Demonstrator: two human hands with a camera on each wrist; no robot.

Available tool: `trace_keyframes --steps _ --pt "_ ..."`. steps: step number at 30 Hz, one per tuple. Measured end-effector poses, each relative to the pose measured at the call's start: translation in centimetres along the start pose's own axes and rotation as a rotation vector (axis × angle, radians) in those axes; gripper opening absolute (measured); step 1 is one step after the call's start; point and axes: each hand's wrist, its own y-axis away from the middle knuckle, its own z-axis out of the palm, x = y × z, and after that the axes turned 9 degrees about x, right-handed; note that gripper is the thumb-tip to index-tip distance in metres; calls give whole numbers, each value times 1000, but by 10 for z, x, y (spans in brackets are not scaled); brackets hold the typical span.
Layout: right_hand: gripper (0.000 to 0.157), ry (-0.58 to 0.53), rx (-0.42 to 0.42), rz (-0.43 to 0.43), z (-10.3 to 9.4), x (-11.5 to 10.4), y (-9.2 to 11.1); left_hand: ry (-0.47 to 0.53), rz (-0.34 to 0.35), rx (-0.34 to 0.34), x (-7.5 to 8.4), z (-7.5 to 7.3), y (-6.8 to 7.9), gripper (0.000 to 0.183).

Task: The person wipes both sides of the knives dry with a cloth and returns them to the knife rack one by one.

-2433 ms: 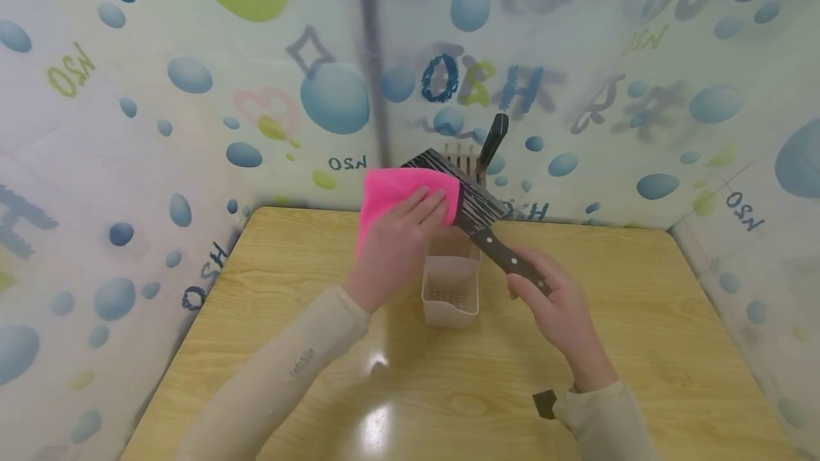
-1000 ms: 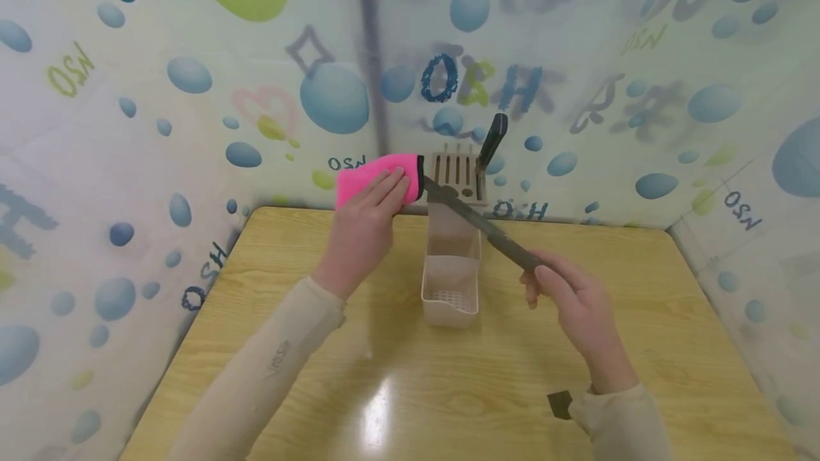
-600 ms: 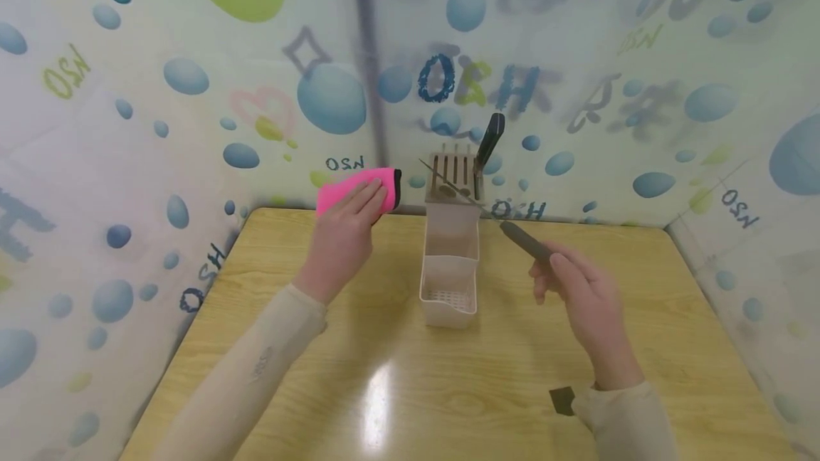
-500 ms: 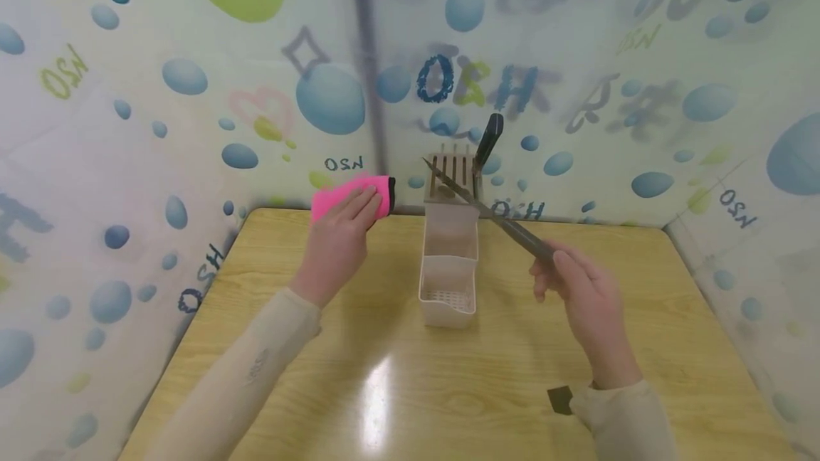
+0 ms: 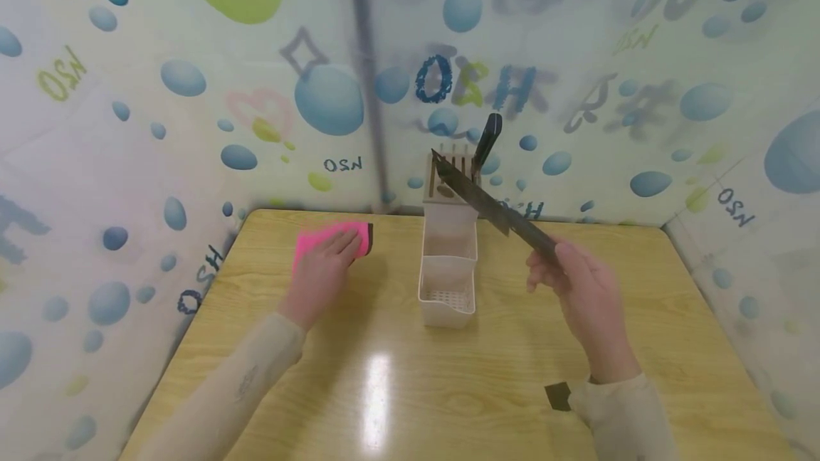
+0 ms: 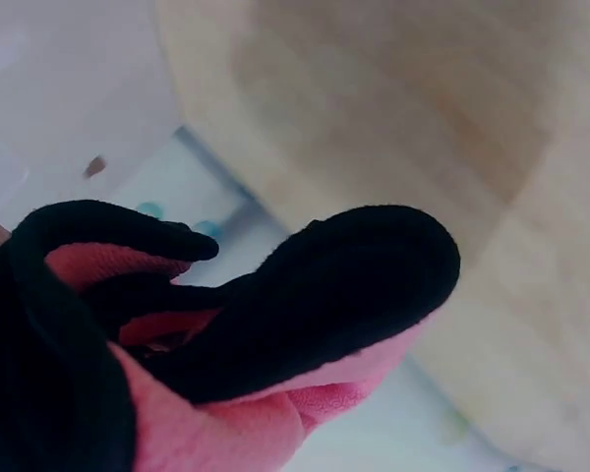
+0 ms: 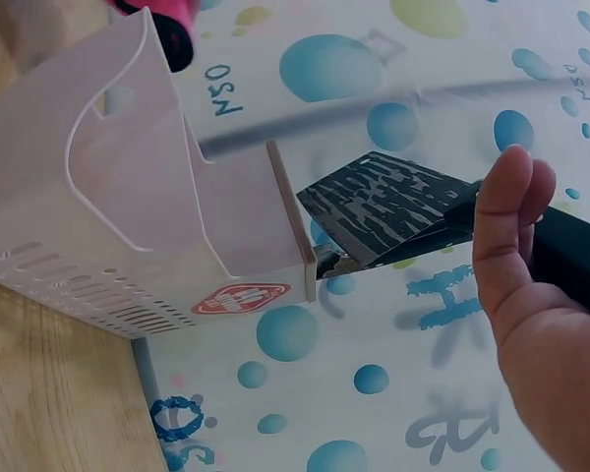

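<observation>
My right hand (image 5: 592,304) grips the dark handle of a cleaver (image 5: 477,199), the blade pointing up and left. In the head view the blade overlaps the slotted top of a pale knife holder (image 5: 450,230). The right wrist view shows the black blade with silvery streaks (image 7: 383,202) beside the holder's top. My left hand (image 5: 317,279) holds a pink cloth (image 5: 309,242) with black edging, low over the table's left side. The left wrist view shows that cloth folded, its black edging (image 6: 334,295) nearest the camera. The left fingers lie along the cloth; the thumb is hidden.
Another knife's black handle (image 5: 488,139) sticks up from the holder's right slot. The wooden table (image 5: 512,368) ends at patterned walls behind and at both sides. A small dark square piece (image 5: 557,397) shows beside the right cuff.
The left hand has drawn the cloth off the blade and moved it left and down toward the table. The right hand has turned the cleaver, edge-on earlier, and shifted slightly right.
</observation>
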Motion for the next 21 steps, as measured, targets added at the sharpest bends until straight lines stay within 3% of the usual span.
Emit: trace_keyframes --steps 4,10,21 --pt "33 -4 -18 13 3 -2 -1 -25 6 -62 -2 10 15 38" --pt "33 36 -23 60 9 -7 -4 -35 1 -88 -1 20 29 37" --pt "37 9 -38 122 18 -19 -11 2 -62 -194 0 33 29 30"
